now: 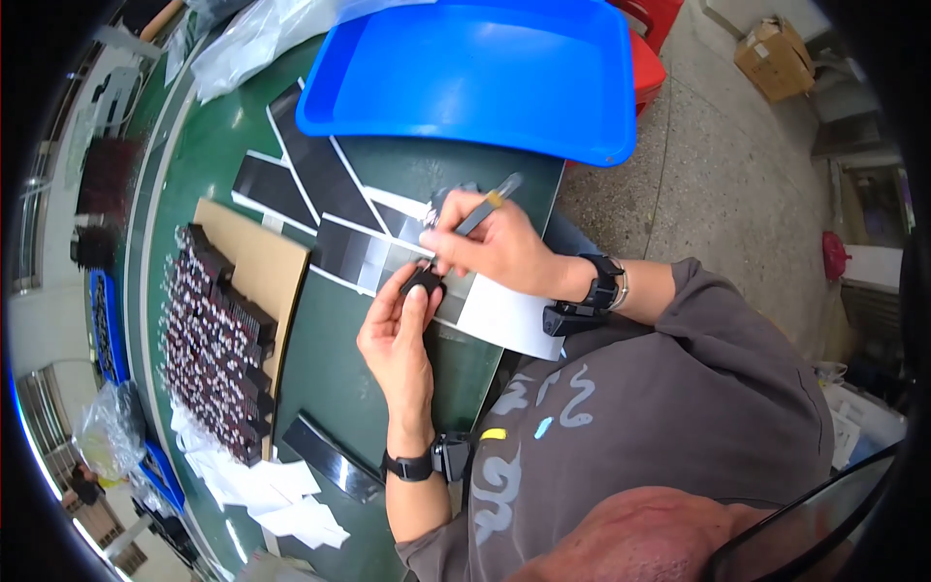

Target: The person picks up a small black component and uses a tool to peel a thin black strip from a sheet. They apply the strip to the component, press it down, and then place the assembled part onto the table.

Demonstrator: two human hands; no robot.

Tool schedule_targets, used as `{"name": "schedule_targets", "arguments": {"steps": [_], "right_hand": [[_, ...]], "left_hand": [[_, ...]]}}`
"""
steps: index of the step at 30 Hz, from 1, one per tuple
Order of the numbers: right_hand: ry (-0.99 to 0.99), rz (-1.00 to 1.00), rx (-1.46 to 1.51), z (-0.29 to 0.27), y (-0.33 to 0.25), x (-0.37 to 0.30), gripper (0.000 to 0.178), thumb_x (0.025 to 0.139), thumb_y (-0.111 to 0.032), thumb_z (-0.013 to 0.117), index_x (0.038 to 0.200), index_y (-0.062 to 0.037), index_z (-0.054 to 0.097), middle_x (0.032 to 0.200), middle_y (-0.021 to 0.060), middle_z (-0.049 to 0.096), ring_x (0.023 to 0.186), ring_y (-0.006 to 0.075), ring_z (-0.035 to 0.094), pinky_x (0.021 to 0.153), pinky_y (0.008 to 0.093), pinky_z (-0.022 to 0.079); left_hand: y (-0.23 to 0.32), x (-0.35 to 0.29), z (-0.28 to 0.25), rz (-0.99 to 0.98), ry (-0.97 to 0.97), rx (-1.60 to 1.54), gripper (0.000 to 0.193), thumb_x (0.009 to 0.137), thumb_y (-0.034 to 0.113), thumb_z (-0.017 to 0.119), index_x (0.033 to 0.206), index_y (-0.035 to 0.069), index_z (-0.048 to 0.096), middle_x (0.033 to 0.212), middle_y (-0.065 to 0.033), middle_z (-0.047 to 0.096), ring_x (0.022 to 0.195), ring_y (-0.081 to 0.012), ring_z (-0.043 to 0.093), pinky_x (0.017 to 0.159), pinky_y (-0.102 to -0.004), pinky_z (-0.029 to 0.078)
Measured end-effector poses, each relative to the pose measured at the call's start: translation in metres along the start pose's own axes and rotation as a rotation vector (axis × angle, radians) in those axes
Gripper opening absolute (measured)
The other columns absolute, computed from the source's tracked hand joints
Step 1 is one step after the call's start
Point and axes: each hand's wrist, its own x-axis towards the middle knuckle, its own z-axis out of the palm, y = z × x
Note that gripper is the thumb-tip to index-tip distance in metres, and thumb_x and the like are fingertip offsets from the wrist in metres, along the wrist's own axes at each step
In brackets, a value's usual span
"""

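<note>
My left hand (398, 339) pinches a small black block-shaped part (424, 279) between thumb and fingers. Just above it, my right hand (495, 242) grips a slim, pen-like grey tool (477, 217) with a yellow band and a see-through rear end. The tool's working tip meets the black part or comes close to it; my fingers partly cover that spot. Beneath both hands lie dark strips with white borders (346, 252) and a white sheet (509, 315). Left of them, a brown cardboard sheet (254, 254) bears many small black parts with pale tips (218, 339) in dense rows.
A large blue tray (465, 121) stands at the table's far end, beside clear plastic wrapping (252, 44). White paper scraps (281, 500) and a glossy black strip (332, 456) lie on the green table (335, 373). Behind the tray is a red stool (648, 73); a cardboard box (774, 60) sits on the floor.
</note>
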Motion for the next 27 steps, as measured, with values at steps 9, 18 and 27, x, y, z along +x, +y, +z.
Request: {"name": "schedule_targets", "arguments": {"steps": [9,18,27], "right_hand": [[-0.049,-0.708,-0.505,0.071,0.02,-0.012,0.014,0.088,-0.005,0.068,0.101,-0.0041,0.061,0.099,0.0121,0.072,0.083,0.0199,0.068,0.074,0.0311,0.054],[-0.186,-0.83,-0.821,0.088,0.033,-0.01,0.029,0.071,-0.003,0.08,0.094,-0.0068,0.063,0.107,0.0095,0.071,0.102,0.0272,0.066,0.084,0.0355,0.054],[-0.143,-0.836,-0.771,0.065,0.026,-0.012,0.03,0.069,-0.001,0.081,0.092,-0.0066,0.063,0.105,0.0083,0.071,0.092,0.0265,0.064,0.078,0.0347,0.053]], "left_hand": [[0.011,-0.025,-0.089,-0.061,0.041,-0.193,0.026,0.094,-0.001,0.06,0.118,-0.008,0.058,0.111,-0.0143,0.066,0.099,-0.0187,0.066,0.088,-0.0292,0.057],[0.01,-0.039,-0.11,-0.032,-0.108,-0.163,0.032,0.092,-0.001,0.063,0.122,-0.007,0.057,0.11,-0.0119,0.067,0.092,-0.0153,0.068,0.085,-0.0258,0.056],[0.011,-0.032,-0.099,-0.036,-0.114,-0.033,0.032,0.091,-0.002,0.063,0.123,-0.004,0.058,0.105,-0.0093,0.066,0.089,-0.0137,0.067,0.085,-0.0258,0.057]]}}
